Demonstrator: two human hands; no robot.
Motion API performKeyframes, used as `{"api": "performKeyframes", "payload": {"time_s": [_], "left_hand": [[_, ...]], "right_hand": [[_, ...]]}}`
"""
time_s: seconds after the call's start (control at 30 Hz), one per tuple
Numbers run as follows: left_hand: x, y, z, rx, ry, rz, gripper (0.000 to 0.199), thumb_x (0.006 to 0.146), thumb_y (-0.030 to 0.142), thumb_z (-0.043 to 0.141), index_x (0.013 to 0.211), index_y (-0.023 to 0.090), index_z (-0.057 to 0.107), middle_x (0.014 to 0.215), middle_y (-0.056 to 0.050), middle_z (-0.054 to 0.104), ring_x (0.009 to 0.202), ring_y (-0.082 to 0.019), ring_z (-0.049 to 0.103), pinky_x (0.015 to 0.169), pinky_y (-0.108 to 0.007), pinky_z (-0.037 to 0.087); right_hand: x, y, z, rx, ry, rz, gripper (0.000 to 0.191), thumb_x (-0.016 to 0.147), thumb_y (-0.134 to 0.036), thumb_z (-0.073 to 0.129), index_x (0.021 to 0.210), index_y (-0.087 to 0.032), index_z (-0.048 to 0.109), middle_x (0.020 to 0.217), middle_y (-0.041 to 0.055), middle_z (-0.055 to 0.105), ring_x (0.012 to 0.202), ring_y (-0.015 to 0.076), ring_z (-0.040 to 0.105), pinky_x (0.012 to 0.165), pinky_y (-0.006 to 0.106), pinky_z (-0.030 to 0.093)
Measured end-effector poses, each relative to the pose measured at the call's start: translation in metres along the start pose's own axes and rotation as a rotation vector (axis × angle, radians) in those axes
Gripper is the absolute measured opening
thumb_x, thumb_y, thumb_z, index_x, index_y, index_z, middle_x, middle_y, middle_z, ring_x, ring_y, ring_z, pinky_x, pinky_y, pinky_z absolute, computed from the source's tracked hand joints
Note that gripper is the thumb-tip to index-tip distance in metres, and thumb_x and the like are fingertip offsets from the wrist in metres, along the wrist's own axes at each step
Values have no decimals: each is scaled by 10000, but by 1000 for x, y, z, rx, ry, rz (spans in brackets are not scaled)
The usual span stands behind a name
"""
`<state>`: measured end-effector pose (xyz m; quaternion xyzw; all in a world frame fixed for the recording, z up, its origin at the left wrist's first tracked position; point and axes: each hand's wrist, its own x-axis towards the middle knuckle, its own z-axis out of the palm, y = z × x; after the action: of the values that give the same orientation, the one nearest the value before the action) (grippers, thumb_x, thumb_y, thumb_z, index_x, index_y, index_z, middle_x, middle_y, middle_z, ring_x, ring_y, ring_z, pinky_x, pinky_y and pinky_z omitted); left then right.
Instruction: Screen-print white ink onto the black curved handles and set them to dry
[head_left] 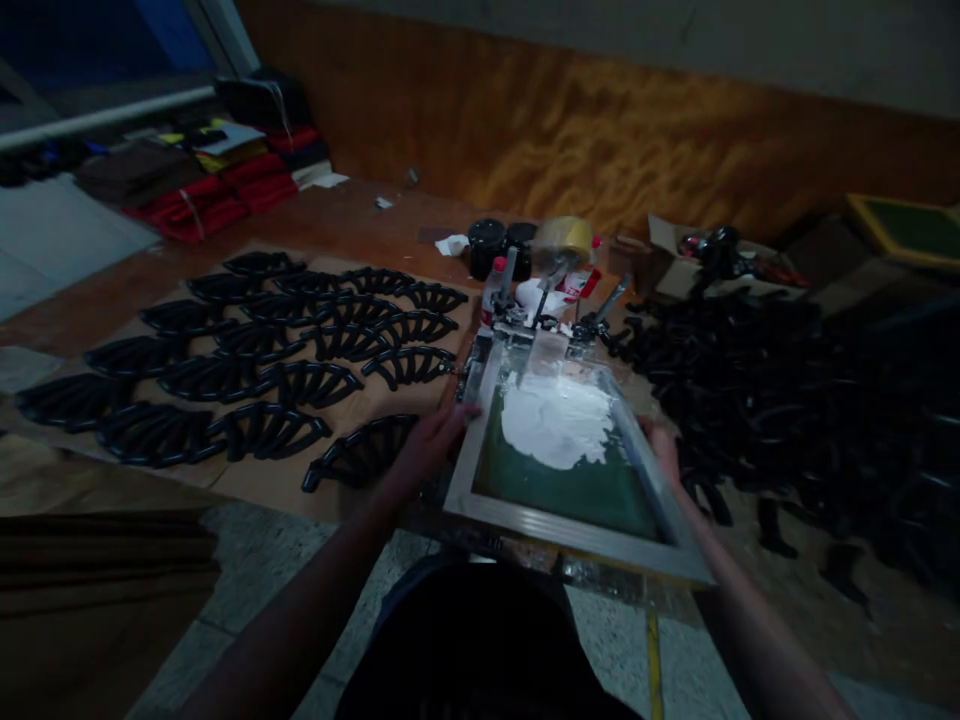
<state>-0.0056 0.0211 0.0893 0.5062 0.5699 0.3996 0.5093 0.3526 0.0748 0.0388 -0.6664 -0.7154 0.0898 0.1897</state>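
A silver-edged screen printing frame (574,528) with green mesh stands before me, held at its far end by metal clamps (555,328). Thick white ink (559,420) covers the upper part of the mesh. At the frame's left side is my left hand (439,435), its fingers closed against the edge. My right hand (663,452) grips the opposite side, its fingers partly hidden behind the rail. Whatever lies beneath the frame is mostly hidden.
Glossy black curved pieces (274,385) lie in fanned groups on cardboard at left. A dark heap of similar pieces (750,390) fills the right. Behind the frame stand a red-capped bottle (491,290), black jars (487,245) and an open carton (675,262). Folded red cloth (217,200) sits back left.
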Motion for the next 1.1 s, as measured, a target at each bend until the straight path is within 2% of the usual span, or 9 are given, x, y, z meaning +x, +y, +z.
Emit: {"api": "performKeyframes", "payload": {"time_s": [0.07, 0.17, 0.23, 0.37, 0.63, 0.7, 0.87, 1.0, 1.1], "left_hand": [[-7, -34, 4, -5, -54, -108, 594, 844, 536, 518, 1276, 139, 610, 849, -52, 689, 743, -194, 625, 627, -277, 498], [-7, -72, 14, 16, -67, -171, 710, 824, 444, 572, 1444, 124, 438, 764, -19, 666, 673, -175, 604, 634, -280, 489], [-3, -86, 19, 73, -57, -168, 690, 841, 391, 559, 1459, 119, 417, 767, -22, 670, 695, -181, 615, 670, -291, 495], [2, -94, 18, 110, -73, -200, 644, 860, 378, 553, 1440, 122, 443, 881, -68, 712, 804, -219, 661, 729, -313, 516], [1, -98, 18, 96, -76, -203, 614, 879, 388, 523, 1420, 102, 461, 1000, -126, 722, 917, -256, 670, 808, -362, 526], [1, -98, 19, 91, -69, -212, 614, 873, 389, 525, 1413, 101, 468, 965, -118, 722, 889, -251, 672, 782, -357, 528], [-1, -89, 20, 2, -56, -228, 650, 838, 397, 563, 1406, 96, 463, 883, -83, 720, 780, -215, 668, 676, -302, 519], [-3, -82, 20, -3, -54, -249, 638, 832, 397, 572, 1392, 106, 478, 820, -59, 706, 706, -195, 652, 606, -277, 501], [-5, -74, 16, -6, -70, -241, 656, 819, 417, 593, 1391, 114, 483, 758, -35, 683, 662, -187, 632, 586, -275, 491]], "right_hand": [[16, -1, -12, -19, 104, 55, 463, 927, -360, 359, 1205, -135, 654, 1058, 150, 690, 978, 308, 630, 836, 447, 519], [38, -45, -14, -84, 195, -98, 577, 876, -410, 533, 1372, -116, 516, 1393, 197, 503, 1254, 330, 475, 994, 451, 429], [48, -87, -6, -175, 116, -229, 617, 838, -367, 625, 1391, -130, 485, 1443, 196, 448, 1292, 346, 420, 1006, 452, 401], [39, -135, 13, -277, -238, -279, 234, 861, -222, 569, 1074, -178, 655, 1076, 115, 677, 1018, 271, 580, 852, 342, 451], [-15, -108, 2, -147, -560, -726, 303, 769, -66, 499, 987, -188, 669, 969, 69, 691, 953, 212, 597, 806, 297, 441], [-9, -110, -1, -133, -564, -718, 278, 738, -64, 516, 923, -200, 672, 909, 53, 697, 911, 206, 603, 795, 292, 440], [-20, -111, 19, -152, -306, -640, 303, 800, -91, 499, 1037, -163, 674, 1051, 120, 704, 957, 239, 600, 831, 335, 464], [-37, -101, 22, -68, -353, -671, 319, 803, -101, 511, 1065, -173, 678, 1016, 105, 708, 921, 223, 628, 801, 315, 489], [-14, -111, 11, -48, -342, -534, 347, 864, -183, 537, 1189, -222, 651, 1062, 72, 711, 967, 213, 645, 820, 297, 488]]}}
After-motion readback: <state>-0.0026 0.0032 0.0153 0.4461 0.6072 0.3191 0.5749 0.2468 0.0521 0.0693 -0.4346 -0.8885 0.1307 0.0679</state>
